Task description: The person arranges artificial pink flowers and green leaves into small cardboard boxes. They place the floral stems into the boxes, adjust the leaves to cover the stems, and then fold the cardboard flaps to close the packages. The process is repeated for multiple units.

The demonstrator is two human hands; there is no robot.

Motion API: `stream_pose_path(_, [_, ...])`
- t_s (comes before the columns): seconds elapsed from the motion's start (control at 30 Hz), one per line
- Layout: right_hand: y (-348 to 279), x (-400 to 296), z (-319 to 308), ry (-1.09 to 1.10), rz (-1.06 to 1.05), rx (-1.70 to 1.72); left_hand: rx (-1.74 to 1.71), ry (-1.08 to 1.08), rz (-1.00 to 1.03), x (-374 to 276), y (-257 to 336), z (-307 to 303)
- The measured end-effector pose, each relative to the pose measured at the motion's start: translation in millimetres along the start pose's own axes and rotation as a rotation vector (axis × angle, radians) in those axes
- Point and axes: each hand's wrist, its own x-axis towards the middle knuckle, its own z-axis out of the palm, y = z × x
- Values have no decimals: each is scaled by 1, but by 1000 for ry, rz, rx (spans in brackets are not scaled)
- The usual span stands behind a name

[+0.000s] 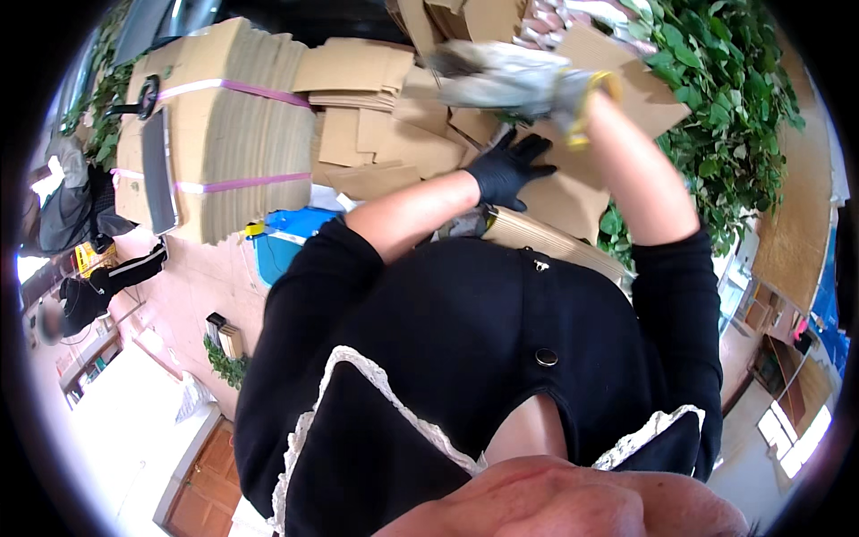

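Observation:
My left hand (511,169), in a thin black glove, lies with its fingers spread on flat cardboard (577,194) before me. Above and right of it, my right hand (500,74) wears a pale work glove with a yellow cuff. Motion blurs that glove, so its fingers and anything in them cannot be made out. A bit of green shows between the two hands. Close to my body, below the left hand, lies a piece of corrugated cardboard (550,243) with its fluted side showing.
Cardboard sheets strapped with pink bands (251,134) stand at the left, beside loose cardboard pieces (362,67). Leafy green stems (731,121) are heaped at the right. A blue plastic bin (275,258) stands below the stack. People (84,302) are at the far left.

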Motion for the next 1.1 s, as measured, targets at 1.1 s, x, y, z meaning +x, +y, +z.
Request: stream_pose_path(1.1, [69, -190, 51, -47, 600, 46, -189, 177, -15, 1, 1, 3])
